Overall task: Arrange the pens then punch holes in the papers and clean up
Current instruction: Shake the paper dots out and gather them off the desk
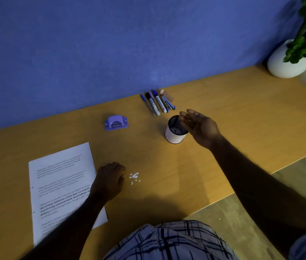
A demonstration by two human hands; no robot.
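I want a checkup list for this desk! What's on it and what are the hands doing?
Surface: wooden desk, mostly bare.
Job's things: pens lying by the wall; cup upright, no pens in it; hole punch; papers lying flat.
Clutter: paper dots beside the papers.
Hands: left hand curled, beside the dots; right hand open at the cup.
Cables: nothing seen.
Surroundings: blue wall; potted plant.

Left hand [110,180] palm down, fingers curled, right hand [200,126] raised — open, fingers spread — both forearms extended
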